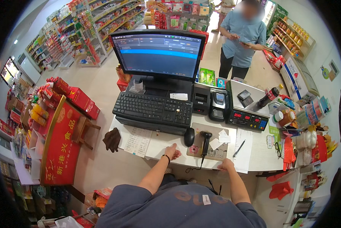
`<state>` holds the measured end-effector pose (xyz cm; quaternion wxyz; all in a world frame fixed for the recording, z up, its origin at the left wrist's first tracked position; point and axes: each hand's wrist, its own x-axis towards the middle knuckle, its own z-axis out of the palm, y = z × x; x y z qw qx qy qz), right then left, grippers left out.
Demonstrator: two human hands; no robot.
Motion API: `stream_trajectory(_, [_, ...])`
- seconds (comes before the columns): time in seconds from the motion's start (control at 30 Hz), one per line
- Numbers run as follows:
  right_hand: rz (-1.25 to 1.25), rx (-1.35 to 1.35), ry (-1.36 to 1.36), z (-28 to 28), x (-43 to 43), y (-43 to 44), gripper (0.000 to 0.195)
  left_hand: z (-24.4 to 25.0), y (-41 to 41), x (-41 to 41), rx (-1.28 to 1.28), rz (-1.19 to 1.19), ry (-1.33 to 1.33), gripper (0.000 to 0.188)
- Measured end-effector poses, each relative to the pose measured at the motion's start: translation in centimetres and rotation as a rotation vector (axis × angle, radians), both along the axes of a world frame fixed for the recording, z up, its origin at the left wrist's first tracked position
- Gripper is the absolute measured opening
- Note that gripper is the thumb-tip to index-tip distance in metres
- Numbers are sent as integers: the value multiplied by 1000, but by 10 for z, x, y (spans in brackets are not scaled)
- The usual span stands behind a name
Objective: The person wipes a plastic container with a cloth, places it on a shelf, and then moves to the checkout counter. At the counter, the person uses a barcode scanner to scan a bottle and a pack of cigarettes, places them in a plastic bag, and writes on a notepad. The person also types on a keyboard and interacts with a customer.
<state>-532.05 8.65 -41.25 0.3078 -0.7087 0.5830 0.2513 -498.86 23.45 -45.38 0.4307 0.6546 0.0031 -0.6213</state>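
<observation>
My left hand rests at the counter's front edge with its fingers loosely curled, and nothing shows in it. A black computer mouse lies just up and right of it. My right hand is at the same edge farther right, its fingers bent by the rim; whether it grips anything cannot be told. Between the hands a black handheld barcode scanner lies on a patterned mat, beside small paper slips. A black keyboard sits on a dark box below the lit monitor. A pen lies on paper.
A weighing scale bears a dark device and a cola bottle. Glasses lie at the right. A brown cloth hangs over the left edge. Beyond the counter stands a person holding a phone.
</observation>
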Motion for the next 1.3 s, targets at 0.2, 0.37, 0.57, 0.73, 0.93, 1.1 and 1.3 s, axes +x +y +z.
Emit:
stream_trajectory(0.2, [-38, 27, -8, 7, 4, 1, 27, 5, 0, -1, 24, 11, 8, 60])
stream_trajectory(0.37, [-28, 12, -15, 6, 2, 4, 28, 6, 0, -1, 20, 1, 2, 61])
stream_trajectory(0.57, [11, -13, -9, 6, 2, 3, 30, 6, 1, 1, 20, -9, 16, 61])
stream_trajectory(0.73, [-3, -13, -20, 6, 1, 3, 31, 5, 1, 0, 16, -22, 8, 61])
stream_trajectory(0.93, [14, -3, -21, 10, 3, 3, 29, 9, 1, 2, 11, -42, 18, 61])
stream_trajectory(1.1, [4, 9, 9, 8, 5, 1, 28, 6, 2, 2, -5, -53, 7, 63])
stream_trajectory(1.3, [-35, 27, 0, 6, 2, 1, 30, 9, 1, 0, 8, -33, 20, 60])
